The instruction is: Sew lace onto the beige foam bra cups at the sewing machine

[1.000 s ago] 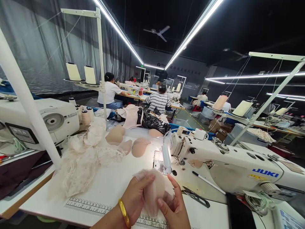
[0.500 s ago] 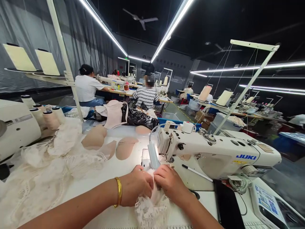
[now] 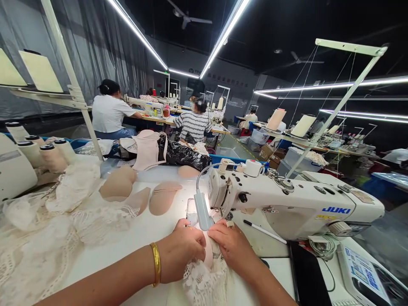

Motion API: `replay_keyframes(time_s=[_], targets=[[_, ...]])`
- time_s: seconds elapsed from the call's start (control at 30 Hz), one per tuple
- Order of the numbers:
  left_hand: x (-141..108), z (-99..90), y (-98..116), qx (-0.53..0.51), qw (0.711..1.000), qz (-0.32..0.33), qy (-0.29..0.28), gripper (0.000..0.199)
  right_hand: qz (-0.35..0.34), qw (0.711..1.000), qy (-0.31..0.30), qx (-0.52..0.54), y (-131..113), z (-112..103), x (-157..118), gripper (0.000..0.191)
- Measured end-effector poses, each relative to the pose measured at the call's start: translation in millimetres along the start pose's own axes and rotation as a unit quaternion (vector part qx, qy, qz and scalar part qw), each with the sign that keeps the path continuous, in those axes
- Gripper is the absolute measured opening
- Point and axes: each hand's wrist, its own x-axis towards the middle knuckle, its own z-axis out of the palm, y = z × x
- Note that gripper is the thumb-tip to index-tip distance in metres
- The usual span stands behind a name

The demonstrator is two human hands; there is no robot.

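A pale pink and white lace piece (image 3: 204,276) lies under the needle end of a white sewing machine (image 3: 274,191), its lace trailing toward me. My left hand (image 3: 181,250), with a gold bracelet at the wrist, pinches the left side of this fabric. On the other side my right hand (image 3: 234,244) has its fingers closed on the fabric's right edge, close to the presser foot. A grey lamp (image 3: 203,210) on a bent metal neck hangs just above and hides the stitching point.
Beige bra cups (image 3: 119,182) and loose white lace (image 3: 41,250) lie to the left. A white pen (image 3: 264,231), a black phone-like slab (image 3: 307,272) and a control box (image 3: 363,272) sit at right. Thread cones (image 3: 52,157) stand at far left; a co-worker (image 3: 111,110) sits ahead.
The view has shifted slightly. Both hands stay on the fabric near the needle; the right hand's fingers sit a little closer to the machine's foot.
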Motion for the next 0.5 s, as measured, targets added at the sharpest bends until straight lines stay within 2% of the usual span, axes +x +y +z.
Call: replay_keyframes(time_s=[0.2,0.5], targets=[[-1.0,-2.3,-0.4,0.028,0.999,-0.009,-0.024,0.038,0.010,1.000,-0.011,-0.002,-0.1,-0.2,-3.1,0.040],[0.2,-9.6,-1.4,0.000,1.000,0.016,-0.006,0.031,0.008,1.000,-0.015,0.010,0.3,0.5,-4.7,0.041]])
